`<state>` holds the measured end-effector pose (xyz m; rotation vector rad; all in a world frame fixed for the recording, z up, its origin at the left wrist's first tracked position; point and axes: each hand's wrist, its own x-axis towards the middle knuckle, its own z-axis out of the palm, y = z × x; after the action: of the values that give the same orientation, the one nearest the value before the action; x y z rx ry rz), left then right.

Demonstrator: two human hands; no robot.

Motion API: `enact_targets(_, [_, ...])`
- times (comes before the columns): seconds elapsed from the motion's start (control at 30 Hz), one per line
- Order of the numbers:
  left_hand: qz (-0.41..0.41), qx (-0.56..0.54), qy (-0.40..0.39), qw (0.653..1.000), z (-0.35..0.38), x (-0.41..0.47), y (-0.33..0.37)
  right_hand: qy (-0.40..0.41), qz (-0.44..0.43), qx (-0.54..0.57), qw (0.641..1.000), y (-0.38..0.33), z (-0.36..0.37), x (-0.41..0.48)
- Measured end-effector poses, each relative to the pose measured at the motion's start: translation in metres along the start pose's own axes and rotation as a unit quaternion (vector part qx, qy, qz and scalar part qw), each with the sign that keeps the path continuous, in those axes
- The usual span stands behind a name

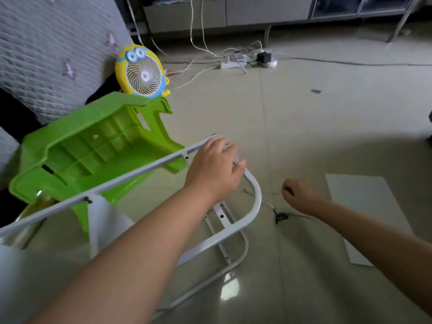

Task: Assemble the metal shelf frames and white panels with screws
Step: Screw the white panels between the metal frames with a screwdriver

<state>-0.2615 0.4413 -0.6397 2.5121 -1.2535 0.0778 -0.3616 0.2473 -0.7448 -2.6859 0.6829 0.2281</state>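
Glossy pale tiled floor [327,118], quilted grey sofa [46,54], low cabinet [222,12] behind.

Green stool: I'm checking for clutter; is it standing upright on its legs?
No, the green stool lies tipped over, its ribbed underside facing the camera.
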Motion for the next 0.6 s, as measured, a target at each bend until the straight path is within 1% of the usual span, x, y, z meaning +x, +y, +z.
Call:
enact_targets(0.1, [-0.029,0.047,-0.004,0.998,0.011,0.017,-0.009,-0.059,0.031,-0.002,0.998,0.026,0.04,0.016])
enact_targets(0.23, [-0.057,0.066,0.017,0.996,0.018,0.023,-0.014,-0.095,0.032,-0.009,0.995,0.029,0.084,0.042])
enact_targets(0.33, [-0.078,0.057,0.014,0.995,0.018,0.023,-0.01,-0.083,0.021,-0.028,0.996,0.022,0.105,0.059])
enact_targets(0.47, [-0.093,0.03,0.029,0.995,0.02,0.024,-0.012,-0.049,0.012,-0.094,0.994,0.018,0.119,0.072])
enact_targets(0.6, [-0.109,0.023,0.017,0.994,0.02,0.024,-0.01,-0.032,0.047,-0.077,0.995,0.008,0.122,0.071])
